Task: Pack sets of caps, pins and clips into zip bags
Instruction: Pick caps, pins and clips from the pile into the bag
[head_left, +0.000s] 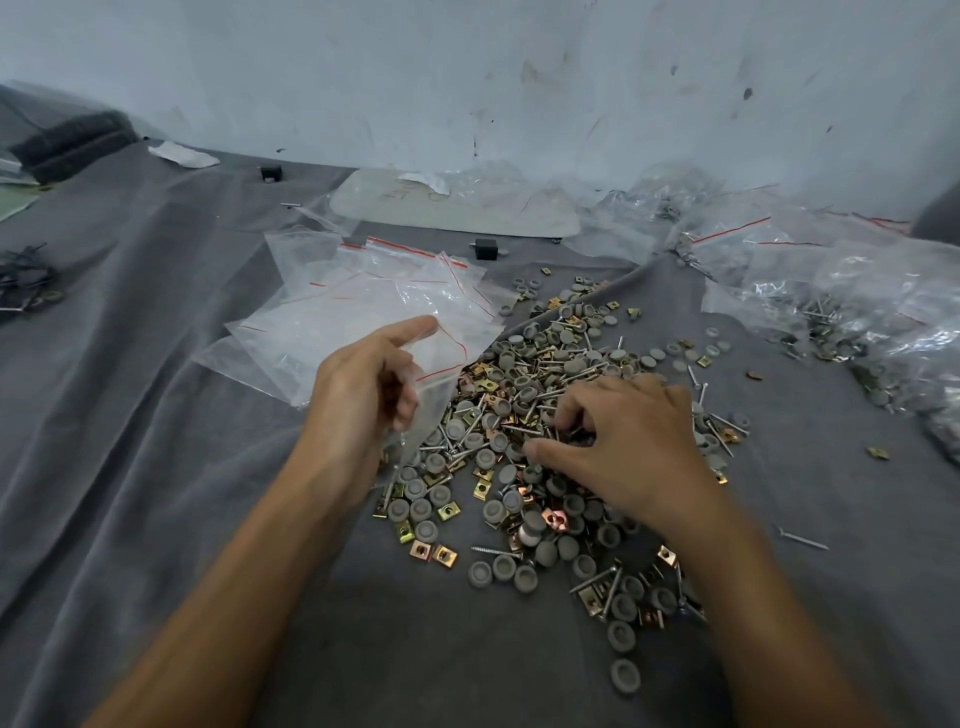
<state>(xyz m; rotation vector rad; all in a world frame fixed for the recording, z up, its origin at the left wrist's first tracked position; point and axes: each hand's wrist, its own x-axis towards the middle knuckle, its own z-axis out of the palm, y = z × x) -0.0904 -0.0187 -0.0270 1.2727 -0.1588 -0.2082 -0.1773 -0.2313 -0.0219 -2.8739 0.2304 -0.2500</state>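
Fingers (410, 332) of the left hand (363, 387) are closed on a clear zip bag (441, 358), which is pinched near its red-lined mouth and held over the left side of the pile. The fingers (574, 402) of the right hand (631, 436) are curled down into the pile, and it cannot be told whether a piece is already pinched beneath them. A grey cloth (156, 415) is spread under everything. Filled bags (841, 291) are heaped along its far right edge, and a stack of empty zip bags (353, 306) is laid left of the middle, touching the pile. The pile (540, 364) is spread across the middle of the cloth and is made up of grey caps (625, 675), screw-like pins (493, 551) and brass-coloured clips (445, 555), all mixed together. The step in hand is judged to be the picking of pieces for one set, since no contents can be made out in the held bag. For the next move, single pieces must be separated from the tangle, and the bag's mouth must be kept parted so that they can be dropped in.
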